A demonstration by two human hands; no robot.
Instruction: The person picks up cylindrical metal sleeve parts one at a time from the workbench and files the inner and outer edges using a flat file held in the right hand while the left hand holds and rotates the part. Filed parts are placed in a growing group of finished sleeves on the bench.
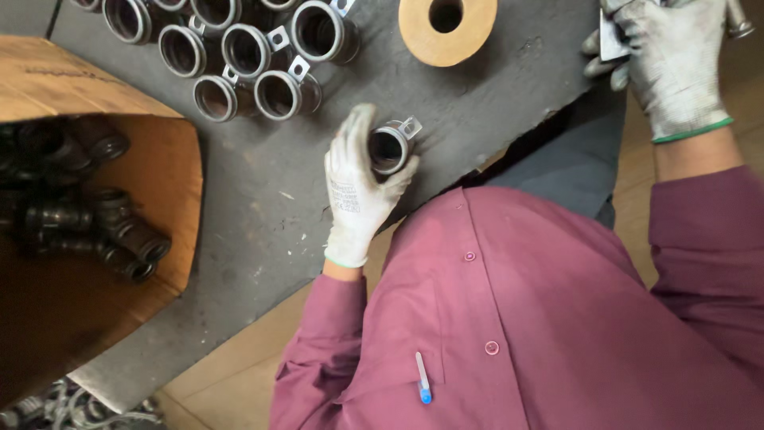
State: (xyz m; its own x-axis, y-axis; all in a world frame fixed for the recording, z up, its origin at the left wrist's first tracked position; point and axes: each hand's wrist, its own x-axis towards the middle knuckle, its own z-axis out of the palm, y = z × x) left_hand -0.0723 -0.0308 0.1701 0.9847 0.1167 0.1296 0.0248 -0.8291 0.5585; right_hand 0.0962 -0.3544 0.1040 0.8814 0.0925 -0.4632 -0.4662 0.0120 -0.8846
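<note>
Pipe fitting [390, 147] with tabbed clamp, cupped upright in my left hand [356, 191] near the desk [263, 207] front edge; right hand [668, 64] pinches a small metal piece [611, 41].

Dim, soft light; slight motion blur

Left hand [358, 187] — gloved in white, fingers curled into a loose grip, thumb extended upward, wrist bent slightly, forearm in a maroon sleeve reaching forward from the torso. Right hand [664, 60] — also gloved, raised at upper right, fingers closed, its back toward the camera, bare wrist above the sleeve cuff.
</note>
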